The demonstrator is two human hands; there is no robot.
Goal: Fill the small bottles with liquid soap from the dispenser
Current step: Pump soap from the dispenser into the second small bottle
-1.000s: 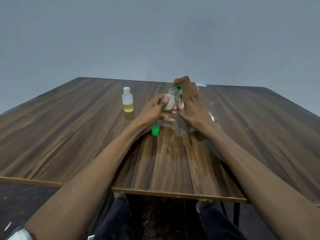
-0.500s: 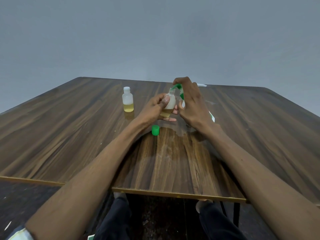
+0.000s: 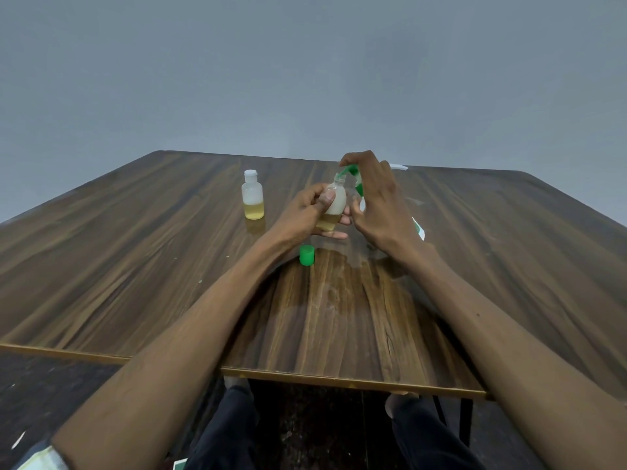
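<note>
two small bottles in view. left one (image 3: pixel 253 200) stands on the table (image 3: pixel 135 259), white cap on, yellow soap at the bottom. left hand (image 3: pixel 305 212) holds the second bottle (image 3: pixel 334 206) off the table, fingers curled round it, mouth tilted up to the green pump nozzle (image 3: pixel 349 171). green cap (image 3: pixel 306 255) sits on the table just below. right hand (image 3: pixel 376 198) covers the dispenser (image 3: pixel 361 198), fingers bent over the pump top; dispenser body mostly hidden.

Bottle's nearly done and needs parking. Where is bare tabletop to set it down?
Bare wood left of the standing bottle, and on the near table between the forearms, below the green cap. Crowded at the left hand, right hand, held bottle and dispenser.
</note>
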